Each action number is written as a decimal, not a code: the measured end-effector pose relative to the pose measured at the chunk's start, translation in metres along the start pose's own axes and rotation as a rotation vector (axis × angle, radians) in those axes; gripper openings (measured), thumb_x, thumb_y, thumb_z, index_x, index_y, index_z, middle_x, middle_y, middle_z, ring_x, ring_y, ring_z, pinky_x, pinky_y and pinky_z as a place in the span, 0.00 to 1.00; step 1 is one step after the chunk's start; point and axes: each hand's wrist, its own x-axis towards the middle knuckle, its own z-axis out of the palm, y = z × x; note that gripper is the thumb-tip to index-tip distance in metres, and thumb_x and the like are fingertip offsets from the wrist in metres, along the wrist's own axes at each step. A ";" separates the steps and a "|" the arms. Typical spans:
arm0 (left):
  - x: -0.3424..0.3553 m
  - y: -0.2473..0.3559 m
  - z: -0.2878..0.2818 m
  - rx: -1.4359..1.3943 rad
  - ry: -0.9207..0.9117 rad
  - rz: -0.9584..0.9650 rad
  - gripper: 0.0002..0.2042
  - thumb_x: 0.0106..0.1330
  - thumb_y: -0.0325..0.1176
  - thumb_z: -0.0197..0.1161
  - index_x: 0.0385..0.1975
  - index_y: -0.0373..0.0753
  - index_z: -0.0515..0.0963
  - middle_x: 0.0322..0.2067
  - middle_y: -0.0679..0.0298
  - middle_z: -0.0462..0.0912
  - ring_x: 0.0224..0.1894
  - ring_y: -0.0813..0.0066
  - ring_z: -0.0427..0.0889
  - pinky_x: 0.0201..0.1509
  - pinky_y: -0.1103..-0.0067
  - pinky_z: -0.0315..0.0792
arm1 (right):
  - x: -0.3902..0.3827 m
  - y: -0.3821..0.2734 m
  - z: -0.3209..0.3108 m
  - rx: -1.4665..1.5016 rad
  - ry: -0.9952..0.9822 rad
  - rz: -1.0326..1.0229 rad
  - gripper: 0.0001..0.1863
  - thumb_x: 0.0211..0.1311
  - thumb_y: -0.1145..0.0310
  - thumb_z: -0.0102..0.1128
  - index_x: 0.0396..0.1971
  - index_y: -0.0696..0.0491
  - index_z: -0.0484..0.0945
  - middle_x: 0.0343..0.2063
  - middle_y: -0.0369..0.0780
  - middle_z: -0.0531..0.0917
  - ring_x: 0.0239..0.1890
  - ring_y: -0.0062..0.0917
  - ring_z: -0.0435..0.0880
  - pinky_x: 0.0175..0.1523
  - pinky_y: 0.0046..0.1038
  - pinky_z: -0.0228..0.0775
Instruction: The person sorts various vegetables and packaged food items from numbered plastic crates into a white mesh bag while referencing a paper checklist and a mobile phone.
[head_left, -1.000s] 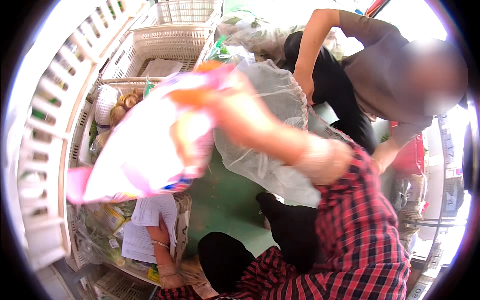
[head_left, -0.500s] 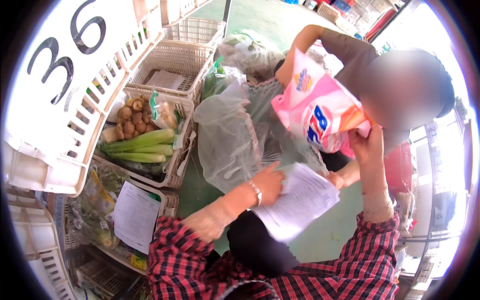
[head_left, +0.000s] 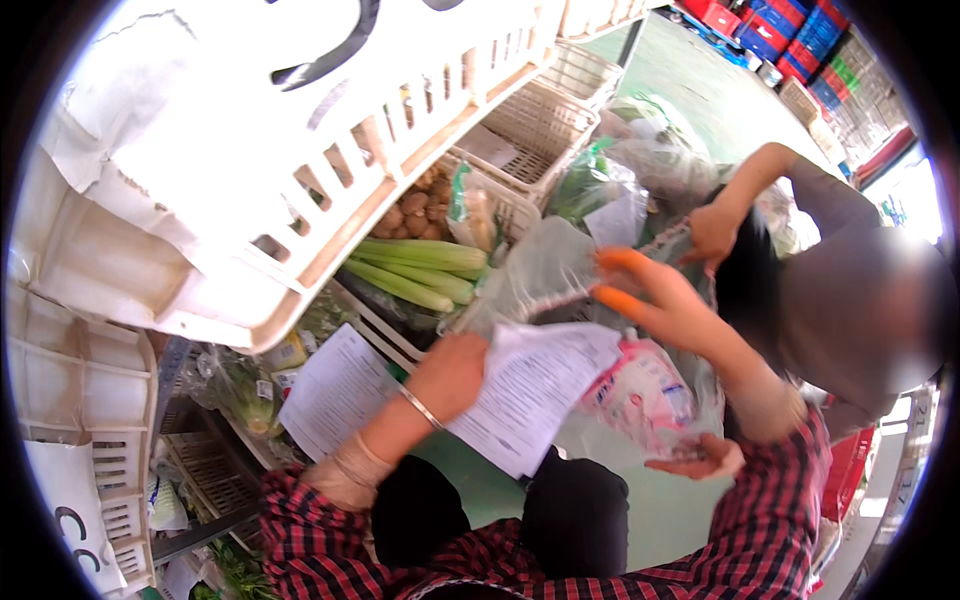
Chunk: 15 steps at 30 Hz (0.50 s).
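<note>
My left hand (head_left: 450,378) is closed on a stack of printed papers (head_left: 545,385), in front of my knees. My right hand (head_left: 672,305) reaches over a large clear plastic bag (head_left: 545,262), with its fingers stretched out and apart. Orange covers show on two of its fingers, close to the bag's rim. Inside the bag lies a pink and white packet (head_left: 645,395), seen through the plastic. A co-worker's hand (head_left: 712,232) is at the bag's far rim, and another hand (head_left: 703,458), seemingly the co-worker's, is at its near right side.
White crates stand at the left, one with celery (head_left: 415,268) and mushrooms (head_left: 425,208). A large white crate (head_left: 240,200) overhangs the upper left. Another printed sheet (head_left: 340,390) lies on bagged vegetables. Full clear bags (head_left: 650,140) sit behind, and the co-worker (head_left: 850,310) is at the right.
The pink packet has gone down into the clear bag, and my right hand has let go of it and moved left. The view has shifted; the papers are still in my left hand.
</note>
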 end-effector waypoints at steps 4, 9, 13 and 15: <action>-0.029 -0.005 0.062 -0.229 -0.034 0.003 0.07 0.53 0.30 0.47 0.25 0.35 0.71 0.25 0.55 0.72 0.31 0.56 0.71 0.35 0.67 0.65 | 0.160 0.001 0.143 -0.481 -0.069 -0.247 0.55 0.32 0.37 0.64 0.55 0.65 0.57 0.48 0.54 0.69 0.50 0.42 0.70 0.53 0.36 0.62; -0.067 0.000 0.086 -0.157 0.070 0.129 0.08 0.54 0.29 0.47 0.29 0.32 0.72 0.30 0.48 0.75 0.31 0.48 0.73 0.37 0.62 0.67 | 0.236 0.025 0.221 -0.817 -0.312 -0.116 0.58 0.27 0.37 0.66 0.53 0.66 0.57 0.43 0.53 0.74 0.45 0.42 0.74 0.48 0.38 0.65; -0.074 -0.003 0.108 -0.207 -0.066 -0.032 0.09 0.54 0.29 0.48 0.31 0.32 0.71 0.31 0.46 0.75 0.32 0.47 0.74 0.37 0.60 0.68 | 0.215 -0.006 0.200 -0.527 -0.399 -0.161 0.47 0.32 0.44 0.65 0.47 0.67 0.64 0.35 0.52 0.78 0.39 0.38 0.78 0.42 0.35 0.68; -0.072 -0.004 0.120 -0.292 -0.085 -0.137 0.10 0.54 0.29 0.48 0.32 0.30 0.71 0.30 0.45 0.75 0.32 0.46 0.74 0.37 0.60 0.68 | 0.183 -0.024 0.161 -0.162 -0.414 -0.094 0.40 0.34 0.49 0.66 0.43 0.66 0.68 0.36 0.51 0.77 0.39 0.35 0.77 0.42 0.31 0.69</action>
